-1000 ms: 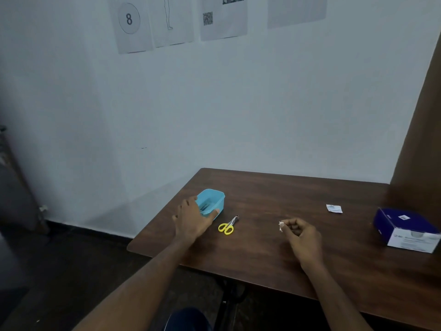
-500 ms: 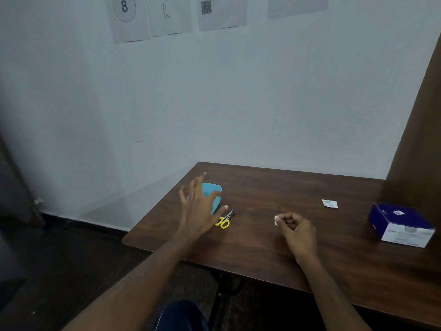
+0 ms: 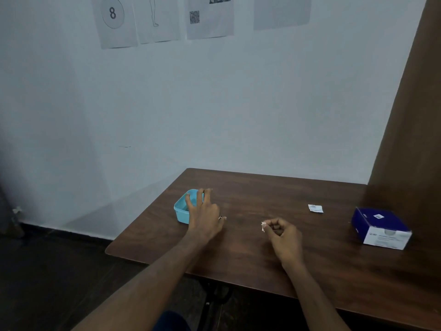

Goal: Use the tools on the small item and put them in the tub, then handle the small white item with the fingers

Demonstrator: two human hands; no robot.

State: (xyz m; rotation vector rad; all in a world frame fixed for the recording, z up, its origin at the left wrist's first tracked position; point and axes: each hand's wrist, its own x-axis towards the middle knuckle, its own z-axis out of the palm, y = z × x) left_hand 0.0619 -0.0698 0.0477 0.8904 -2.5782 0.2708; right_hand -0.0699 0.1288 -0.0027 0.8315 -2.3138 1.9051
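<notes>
- Left hand (image 3: 205, 215) – fingers spread and relaxed, grasping nothing, over the near-right edge of the blue tub (image 3: 182, 209) at the table's (image 3: 262, 192) left end.
- Scissors (image 3: 221, 217) – hidden under that hand but for a tip.
- Right hand (image 3: 282, 234) curls and pinches a white scrap (image 3: 263, 226) mid-table.
- Packet (image 3: 315, 208) and box (image 3: 379, 228) lie to the right, well apart.

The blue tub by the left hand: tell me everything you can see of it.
The blue tub is a small, light blue, rectangular container with rounded corners and a raised rim; it looks like plastic. It is open, with no lid, and sits upright near the left edge of the dark wooden table. The left hand is spread over its right part, fingers reaching above the opening. Its contents are hidden.
</notes>
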